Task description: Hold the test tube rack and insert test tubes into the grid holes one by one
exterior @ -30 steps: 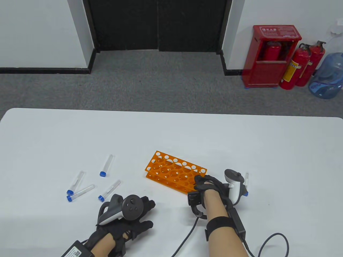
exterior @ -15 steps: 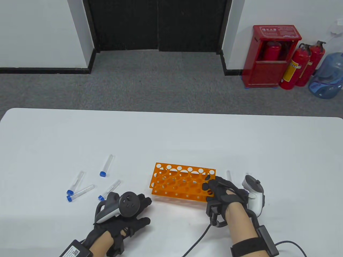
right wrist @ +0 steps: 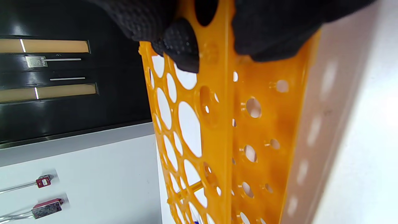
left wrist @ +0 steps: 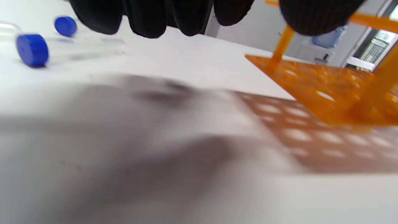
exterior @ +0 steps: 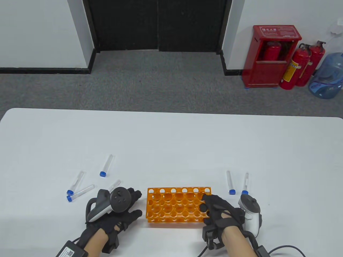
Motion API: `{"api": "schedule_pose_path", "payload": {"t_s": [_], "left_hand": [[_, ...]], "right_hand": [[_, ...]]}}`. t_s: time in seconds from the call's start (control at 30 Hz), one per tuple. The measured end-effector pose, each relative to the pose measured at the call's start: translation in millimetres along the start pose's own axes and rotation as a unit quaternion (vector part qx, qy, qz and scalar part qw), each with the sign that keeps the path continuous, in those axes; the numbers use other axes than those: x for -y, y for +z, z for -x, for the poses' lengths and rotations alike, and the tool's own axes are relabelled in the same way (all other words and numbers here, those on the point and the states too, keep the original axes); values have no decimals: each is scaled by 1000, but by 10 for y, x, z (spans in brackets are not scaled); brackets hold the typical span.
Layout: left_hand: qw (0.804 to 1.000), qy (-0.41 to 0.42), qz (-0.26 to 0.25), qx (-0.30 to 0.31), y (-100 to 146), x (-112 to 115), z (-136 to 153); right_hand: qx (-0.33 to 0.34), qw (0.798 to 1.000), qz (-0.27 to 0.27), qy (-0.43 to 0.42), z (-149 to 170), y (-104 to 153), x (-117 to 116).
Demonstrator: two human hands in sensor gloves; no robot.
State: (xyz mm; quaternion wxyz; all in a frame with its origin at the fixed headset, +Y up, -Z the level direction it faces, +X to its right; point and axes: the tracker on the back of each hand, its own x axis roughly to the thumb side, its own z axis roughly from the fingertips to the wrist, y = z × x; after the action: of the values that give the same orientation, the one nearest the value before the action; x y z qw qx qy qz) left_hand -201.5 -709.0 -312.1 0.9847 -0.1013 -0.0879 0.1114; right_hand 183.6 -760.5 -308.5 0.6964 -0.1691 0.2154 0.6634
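We take the orange test tube rack (exterior: 178, 204) as our landmark; it sits on the white table (exterior: 171, 139) near the front edge, its long side running across our view and all its holes without tubes. Far to the left of the rack we see two capped tubes (exterior: 76, 188) lying crossed at their blue caps, then a single tube (exterior: 106, 166) further back, and a fourth tube (exterior: 114, 184) just left of the rack, partly hidden behind the left hand's tracker. We can read no writing on any tube or on the rack; the only label near us is a white sticker with a code on the box at the left wrist, too small to read. Our left hand (exterior: 120, 214) lies low just left of the rack, palm down, fingers spread and holding nothing; in the left wrist view its thumb tip hangs right at the rack's (left wrist: 326, 90) upper corner, though we cannot tell whether it touches. Our right hand (exterior: 219, 211) grips the rack's right end, fingers (right wrist: 180, 43) curled over the top plate and thumb against the side. Right of the rack and slightly behind it lie two more tubes (exterior: 237, 183), side by side, caps toward us. Beyond the table, the red cabinet (exterior: 273, 56) carries white characters we cannot make out.
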Motion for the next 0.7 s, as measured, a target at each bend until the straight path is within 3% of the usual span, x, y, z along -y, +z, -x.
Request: {"api": "schedule_pose_path", "payload": {"t_s": [0.13, 0.2, 0.33, 0.7], "left_hand": [[993, 0, -78, -89, 39, -169, 245], [986, -14, -88, -139, 27, -196, 381], [970, -56, -59, -230, -50, -114, 619], [950, -130, -23, -282, -272, 160, 656]], "right_hand": [[-2, 1000, -20, -10, 19, -13, -48], [0, 1000, -21, -6, 20, -7, -59], [12, 1000, -26, 6, -4, 3, -84], [14, 999, -32, 3, -2, 11, -103]]}}
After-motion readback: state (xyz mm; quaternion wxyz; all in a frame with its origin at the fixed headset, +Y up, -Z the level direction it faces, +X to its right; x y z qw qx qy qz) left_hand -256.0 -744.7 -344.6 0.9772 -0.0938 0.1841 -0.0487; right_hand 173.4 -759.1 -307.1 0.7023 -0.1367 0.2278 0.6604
